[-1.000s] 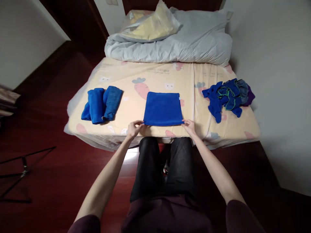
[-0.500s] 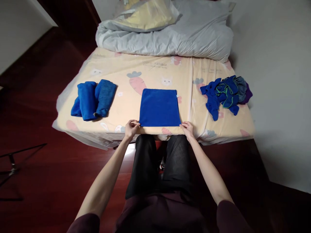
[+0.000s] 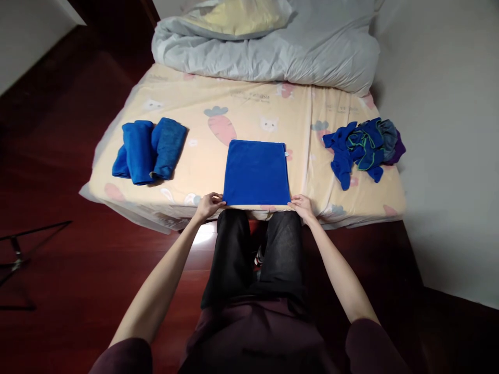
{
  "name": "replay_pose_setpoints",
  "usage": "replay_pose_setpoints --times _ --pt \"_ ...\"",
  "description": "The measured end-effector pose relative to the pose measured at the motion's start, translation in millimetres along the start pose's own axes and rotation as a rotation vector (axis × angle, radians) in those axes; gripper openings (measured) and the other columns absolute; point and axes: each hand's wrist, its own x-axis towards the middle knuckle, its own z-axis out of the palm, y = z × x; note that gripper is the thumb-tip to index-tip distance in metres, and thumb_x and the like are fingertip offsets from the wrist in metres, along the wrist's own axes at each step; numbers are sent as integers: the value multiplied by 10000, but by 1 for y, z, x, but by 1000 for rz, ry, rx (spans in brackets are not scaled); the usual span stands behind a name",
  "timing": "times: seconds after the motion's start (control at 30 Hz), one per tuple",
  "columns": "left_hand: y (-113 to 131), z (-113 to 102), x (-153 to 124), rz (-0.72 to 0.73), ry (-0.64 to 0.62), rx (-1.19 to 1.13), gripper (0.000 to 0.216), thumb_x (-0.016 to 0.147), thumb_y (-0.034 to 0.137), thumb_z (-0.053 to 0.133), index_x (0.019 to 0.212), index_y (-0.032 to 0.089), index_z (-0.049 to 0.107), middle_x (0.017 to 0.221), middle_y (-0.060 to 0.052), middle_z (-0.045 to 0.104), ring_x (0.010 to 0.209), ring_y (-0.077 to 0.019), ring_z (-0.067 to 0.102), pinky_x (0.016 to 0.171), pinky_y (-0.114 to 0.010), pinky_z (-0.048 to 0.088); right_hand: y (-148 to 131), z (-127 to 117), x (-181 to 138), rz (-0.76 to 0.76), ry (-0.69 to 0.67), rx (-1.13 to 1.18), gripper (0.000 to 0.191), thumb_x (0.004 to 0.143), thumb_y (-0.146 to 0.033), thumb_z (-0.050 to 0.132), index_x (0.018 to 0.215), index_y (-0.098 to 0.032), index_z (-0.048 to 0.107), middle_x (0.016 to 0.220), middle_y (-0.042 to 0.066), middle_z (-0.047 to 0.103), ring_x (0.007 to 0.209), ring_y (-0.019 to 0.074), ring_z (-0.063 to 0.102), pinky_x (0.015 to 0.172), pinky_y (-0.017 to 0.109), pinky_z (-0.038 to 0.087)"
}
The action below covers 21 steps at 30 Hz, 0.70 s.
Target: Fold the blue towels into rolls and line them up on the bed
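A blue cloth [image 3: 256, 172], nearly square, lies flat on the bed right in front of me. A small white label shows at its right edge. My left hand [image 3: 210, 204] pinches the near left corner between thumb and fingers. At the near right corner, my right hand [image 3: 301, 207] grips the cloth in the same way. To the left rest several rolled blue towels [image 3: 138, 152], side by side. On the right is a crumpled pile of blue cloths [image 3: 362, 148], one with green edging, plus a greyish-blue and a purple piece.
The bed [image 3: 187, 174] has a yellow sheet printed with carrots and cats. Across its far end lies a rolled grey quilt [image 3: 268, 57] with a yellow pillow [image 3: 241, 16] on top. A wall [image 3: 440, 156] borders the right. A black stand [image 3: 17, 254] stands on the floor at left.
My view has tipped slightly downward. The cloth's near edge sits a little closer to me, with both hands still on its corners.
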Motion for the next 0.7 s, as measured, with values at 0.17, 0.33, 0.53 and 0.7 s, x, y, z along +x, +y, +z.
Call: replay_pose_setpoints --times 0.17,0.33,0.53,0.7 --pt "-3 -9 -5 -76 -141 -86 626 435 581 964 857 182 731 856 -96 799 884 -277 741 833 -364 562 -3 -10 -11 158 -78 3 591 455 -457 974 892 -185 684 840 50 768 711 156 647 550 216 411" --pt "15 -7 29 -100 -71 -149 631 524 622 930 926 167 756 866 -98 777 889 -261 714 811 -352 549 -21 -1 21 150 -66 27 615 464 -490 974 916 -182 693 876 60 766 643 114 573 511 207 365" --pt "43 -7 95 -59 -38 -284 500 670 358 882 1091 179 680 880 -64 726 785 -182 664 777 -327 532 -52 10 88 78 -101 3 564 565 -476 927 1010 -181 741 1044 95 781 685 102 563 524 197 351" --pt "65 -1 149 16 2 -355 476 727 296 797 1170 178 667 1048 -104 734 925 -213 682 879 -386 562 -65 22 156 41 -84 -33 572 630 -435 906 1117 -178 752 1152 118 759 666 95 560 515 202 372"
